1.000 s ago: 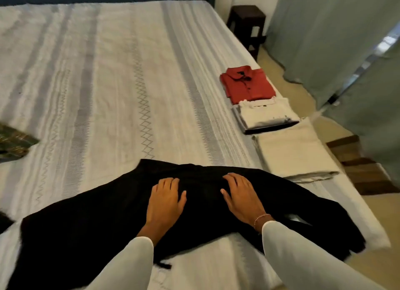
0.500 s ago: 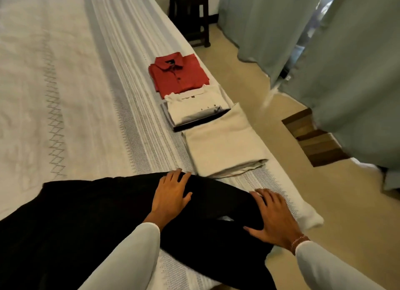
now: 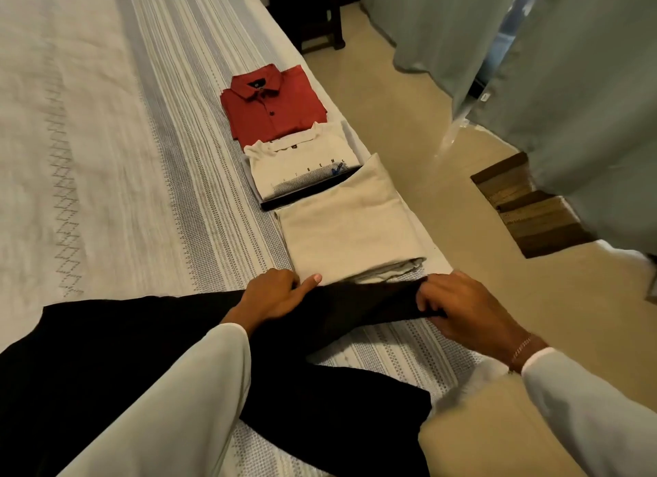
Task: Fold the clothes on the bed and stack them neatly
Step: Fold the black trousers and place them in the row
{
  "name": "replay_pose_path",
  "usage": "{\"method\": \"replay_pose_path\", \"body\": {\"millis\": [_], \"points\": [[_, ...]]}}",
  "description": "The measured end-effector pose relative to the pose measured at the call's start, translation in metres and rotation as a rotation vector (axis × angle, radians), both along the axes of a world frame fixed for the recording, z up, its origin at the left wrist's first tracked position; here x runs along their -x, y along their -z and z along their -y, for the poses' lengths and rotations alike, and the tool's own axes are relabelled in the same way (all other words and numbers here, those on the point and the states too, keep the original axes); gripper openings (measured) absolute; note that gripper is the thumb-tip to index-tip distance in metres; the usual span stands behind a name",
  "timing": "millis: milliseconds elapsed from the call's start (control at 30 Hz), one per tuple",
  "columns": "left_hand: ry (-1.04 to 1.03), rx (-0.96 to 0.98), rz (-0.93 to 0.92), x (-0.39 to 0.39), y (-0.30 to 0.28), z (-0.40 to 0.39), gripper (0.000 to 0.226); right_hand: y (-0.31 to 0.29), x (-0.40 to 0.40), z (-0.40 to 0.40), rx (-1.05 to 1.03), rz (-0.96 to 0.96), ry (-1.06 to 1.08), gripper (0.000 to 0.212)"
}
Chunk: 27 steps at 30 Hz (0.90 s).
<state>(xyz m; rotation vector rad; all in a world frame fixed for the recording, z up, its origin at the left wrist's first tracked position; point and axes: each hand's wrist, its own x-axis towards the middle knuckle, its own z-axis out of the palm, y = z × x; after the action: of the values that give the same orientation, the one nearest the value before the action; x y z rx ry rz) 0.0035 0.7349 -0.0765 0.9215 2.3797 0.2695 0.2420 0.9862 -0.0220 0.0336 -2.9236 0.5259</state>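
The step in hand looks like the folding of the large black cloth garment (image 3: 149, 362), which lies spread across the near part of the bed (image 3: 106, 156), its far end just short of the folded beige cloth (image 3: 346, 227). The right hand (image 3: 469, 309) has its grip closed on that end, fingers curled over the black edge and thumb below. The left hand (image 3: 275, 297) rests on the same strip nearer the beige cloth's left corner, fingers curled, forefinger stretched out; whether it pinches the fabric I cannot tell. Next, I judge, the held end must be carried back over the garment, edges kept level.
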Motion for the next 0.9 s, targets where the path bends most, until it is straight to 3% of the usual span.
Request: {"method": "replay_pose_path", "body": {"millis": [100, 200, 267, 400, 467, 533, 567, 667, 733, 833, 900], "points": [[0.010, -0.093, 0.090, 0.003, 0.002, -0.003, 0.068, 0.021, -0.037, 0.018, -0.368, -0.249, -0.037, 0.016], [0.088, -0.140, 0.040, -0.005, 0.007, -0.001, 0.063, 0.048, -0.078, 0.017, -0.507, -0.021, 0.097, 0.020], [0.159, -0.153, -0.018, -0.013, 0.011, 0.002, 0.061, 0.054, -0.091, 0.009, -0.441, 0.112, 0.274, 0.030], [0.196, -0.188, -0.077, -0.015, 0.017, 0.004, 0.059, 0.050, -0.072, 0.008, -0.082, 0.169, 0.591, 0.056], [0.232, -0.155, -0.144, -0.019, 0.016, 0.002, 0.058, 0.052, -0.049, 0.004, 0.087, 0.293, 0.643, 0.083], [0.263, -0.098, -0.216, -0.024, 0.013, -0.002, 0.059, 0.056, -0.028, -0.003, 0.102, 0.452, 0.610, 0.100], [0.276, -0.068, -0.240, -0.027, 0.012, -0.004, 0.063, 0.058, -0.019, -0.005, 0.087, 0.514, 0.591, 0.091], [0.319, 0.019, -0.320, -0.041, 0.010, -0.007, 0.079, 0.050, -0.003, -0.013, 0.072, 0.521, 0.471, 0.030], [0.349, 0.070, -0.357, -0.050, 0.010, -0.005, 0.090, 0.045, -0.009, -0.020, 0.081, 0.359, 0.333, 0.025], [0.370, 0.085, -0.330, -0.060, 0.007, -0.003, 0.107, 0.025, -0.035, -0.018, -0.225, 0.011, 0.157, 0.022], [0.365, 0.084, -0.293, -0.066, 0.007, 0.001, 0.122, 0.022, -0.057, -0.008, -0.393, -0.056, 0.067, 0.015]]}}
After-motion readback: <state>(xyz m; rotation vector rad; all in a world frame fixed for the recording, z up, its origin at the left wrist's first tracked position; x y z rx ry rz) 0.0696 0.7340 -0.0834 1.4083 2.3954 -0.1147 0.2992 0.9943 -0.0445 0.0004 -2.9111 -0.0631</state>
